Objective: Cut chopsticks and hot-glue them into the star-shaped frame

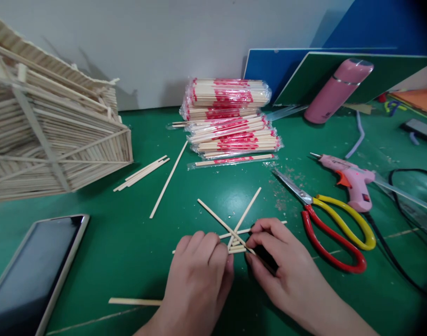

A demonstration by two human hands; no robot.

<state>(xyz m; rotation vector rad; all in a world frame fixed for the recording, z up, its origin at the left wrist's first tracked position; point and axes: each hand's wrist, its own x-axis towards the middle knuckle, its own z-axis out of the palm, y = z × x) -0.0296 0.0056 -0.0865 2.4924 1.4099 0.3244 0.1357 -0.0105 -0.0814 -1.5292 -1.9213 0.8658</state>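
Several thin wooden sticks (217, 217) cross one another on the green table, forming a small star-like frame with short pieces inside. My left hand (201, 270) is closed over the frame's left part, its fingers curled and the fingertips mostly hidden. On the right side, my right hand (278, 261) pinches the frame's sticks between thumb and fingers. A stick (136, 302) comes out from beneath my left wrist. One loose stick (168, 179) lies farther up, beside a small group of cut sticks (141, 173).
A large stick-built model (59, 126) stands at the left above a phone (34, 275). Wrapped stick bundles (231, 116) lie at the back. To the right are scissors (308, 200), a pink glue gun (357, 179) with its cord, and a pink bottle (339, 91).
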